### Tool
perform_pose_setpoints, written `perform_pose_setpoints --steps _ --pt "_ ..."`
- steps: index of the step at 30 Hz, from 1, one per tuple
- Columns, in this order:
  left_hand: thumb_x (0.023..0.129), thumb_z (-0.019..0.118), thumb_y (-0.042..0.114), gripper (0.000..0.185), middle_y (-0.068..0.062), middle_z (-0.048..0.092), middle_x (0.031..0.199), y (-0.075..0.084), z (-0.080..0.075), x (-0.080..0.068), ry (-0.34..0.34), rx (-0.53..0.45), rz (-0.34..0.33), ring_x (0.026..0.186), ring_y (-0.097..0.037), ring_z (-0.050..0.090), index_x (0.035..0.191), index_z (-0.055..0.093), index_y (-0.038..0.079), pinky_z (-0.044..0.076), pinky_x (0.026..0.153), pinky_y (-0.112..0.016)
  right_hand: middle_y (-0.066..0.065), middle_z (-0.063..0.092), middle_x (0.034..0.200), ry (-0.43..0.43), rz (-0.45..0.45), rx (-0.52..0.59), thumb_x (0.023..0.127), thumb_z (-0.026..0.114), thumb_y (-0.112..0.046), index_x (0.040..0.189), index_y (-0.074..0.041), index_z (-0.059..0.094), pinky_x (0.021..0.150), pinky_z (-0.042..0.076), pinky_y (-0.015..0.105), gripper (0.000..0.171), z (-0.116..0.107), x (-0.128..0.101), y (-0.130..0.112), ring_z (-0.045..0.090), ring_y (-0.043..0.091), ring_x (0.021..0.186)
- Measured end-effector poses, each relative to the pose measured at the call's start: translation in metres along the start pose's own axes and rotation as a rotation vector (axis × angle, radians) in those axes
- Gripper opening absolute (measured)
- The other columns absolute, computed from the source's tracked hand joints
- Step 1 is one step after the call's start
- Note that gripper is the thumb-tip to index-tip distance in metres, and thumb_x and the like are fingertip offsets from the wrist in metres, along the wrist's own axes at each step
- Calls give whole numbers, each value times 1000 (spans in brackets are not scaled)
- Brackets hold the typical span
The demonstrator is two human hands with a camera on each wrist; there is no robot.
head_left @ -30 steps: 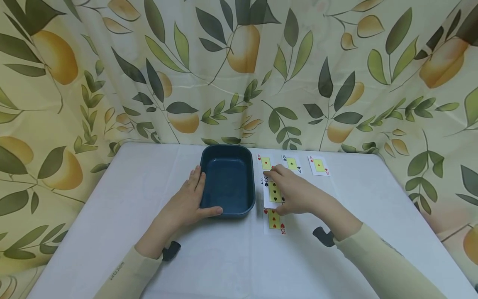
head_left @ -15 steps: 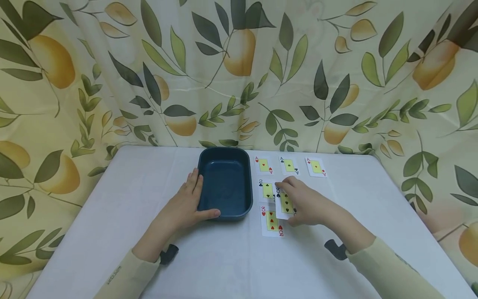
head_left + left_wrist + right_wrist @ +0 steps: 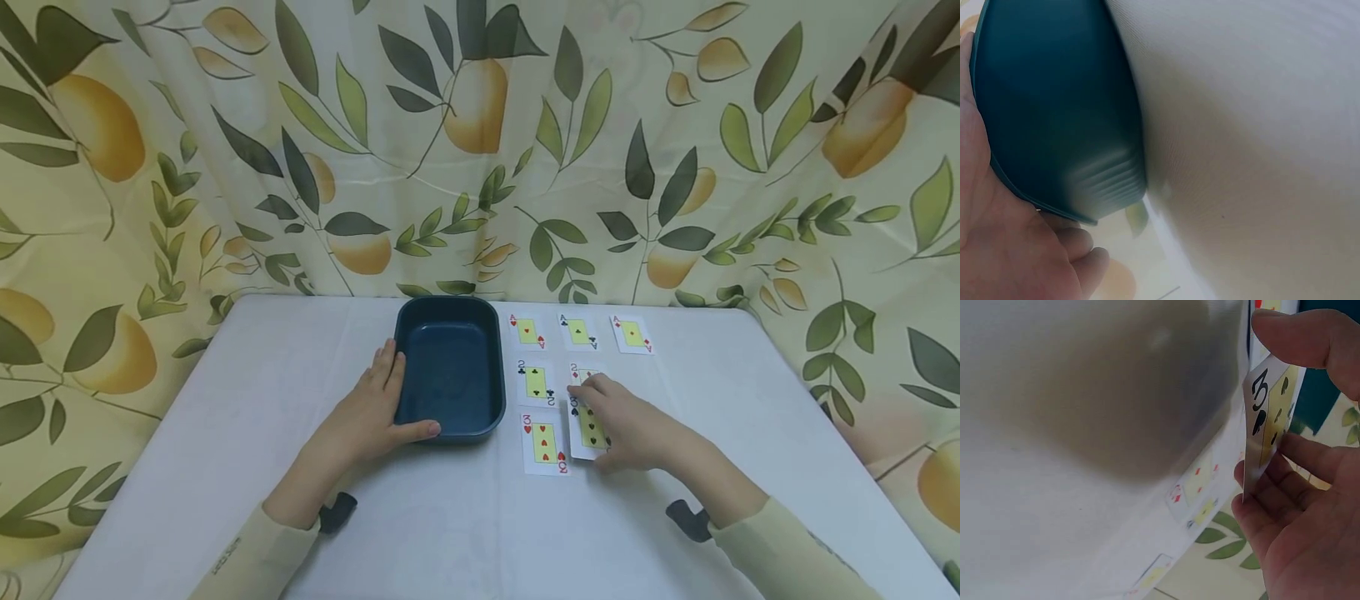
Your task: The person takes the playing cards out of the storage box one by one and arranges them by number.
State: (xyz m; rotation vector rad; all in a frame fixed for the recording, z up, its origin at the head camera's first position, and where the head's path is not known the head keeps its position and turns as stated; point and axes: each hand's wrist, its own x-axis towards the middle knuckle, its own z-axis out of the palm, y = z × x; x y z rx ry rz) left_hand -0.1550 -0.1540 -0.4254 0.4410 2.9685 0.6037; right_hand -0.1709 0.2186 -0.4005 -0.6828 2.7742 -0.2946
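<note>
In the head view my right hand (image 3: 637, 425) pinches a three of spades (image 3: 587, 433) between thumb and fingers. The card lies low over the table, just right of the three of hearts (image 3: 544, 446). It overlaps the near part of a red-pipped two (image 3: 582, 372), half hidden by my hand. The right wrist view shows the same three of spades (image 3: 1260, 425) tilted on edge, thumb at one end and fingertips at the other. My left hand (image 3: 367, 408) rests against a dark blue rectangular tray (image 3: 450, 383), fingers straight along its left wall, thumb on the near rim.
Ace of hearts (image 3: 527, 332), ace of clubs (image 3: 577, 332) and ace of diamonds (image 3: 632, 335) form the back row. Below them lies the two of clubs (image 3: 535, 383), beside the tray. A patterned leaf-and-fruit curtain (image 3: 480, 167) hangs behind the white-covered table (image 3: 450, 525).
My right hand has carried the three of spades rightward and nearer, from over the two of clubs to beside the three of hearts. The left hand stays at the tray.
</note>
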Motion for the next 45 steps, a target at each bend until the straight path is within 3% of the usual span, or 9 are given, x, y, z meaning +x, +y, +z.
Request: perform_pose_setpoints --steps 12,21,24,32,37,41,45 --pt "79 64 76 122 -17 -5 167 0 -2 0 1 2 6 154 -37 4 158 13 -2 26 117 -59 12 48 137 -51 18 11 61 94 -18 147 -7 46 91 53 39 100 8 -11 9 50 20 105" --pt "78 62 78 123 -17 -5 167 -2 -1 1 -8 -3 7 153 -39 4 158 13 -1 28 116 -60 15 42 147 -66 34 -5 61 94 -17 151 -7 42 100 50 45 105 13 -15 19 47 28 124" --pt "78 61 80 123 -17 -5 167 -5 -1 2 -1 0 5 153 -41 6 158 14 0 30 114 -62 15 41 149 -8 36 20 63 92 -20 152 -9 40 102 48 49 104 11 -15 24 43 33 130" --pt "75 52 88 122 -18 -4 167 -17 4 -2 -7 44 18 152 -45 2 160 17 7 29 113 -66 15 31 158 266 102 303 81 82 -34 157 -20 31 106 34 70 93 -4 -20 25 26 42 144" --pt "75 52 88 120 -18 -3 167 -23 5 -8 3 61 13 151 -48 2 160 20 9 26 114 -66 15 32 158 356 115 270 82 76 -56 156 -23 33 105 34 71 92 -9 -17 11 27 42 144" --pt "76 53 87 118 -17 -4 167 -27 5 -13 -7 51 8 150 -49 5 160 19 12 31 109 -69 17 32 158 360 124 229 78 69 -71 156 -23 34 107 32 71 98 -7 -14 6 26 43 145" --pt "79 55 82 113 -16 -4 168 -33 1 -16 -19 27 -5 150 -49 7 161 15 15 34 106 -71 18 31 159 358 136 199 77 66 -75 157 -23 33 108 30 71 101 -4 -12 5 25 43 147"
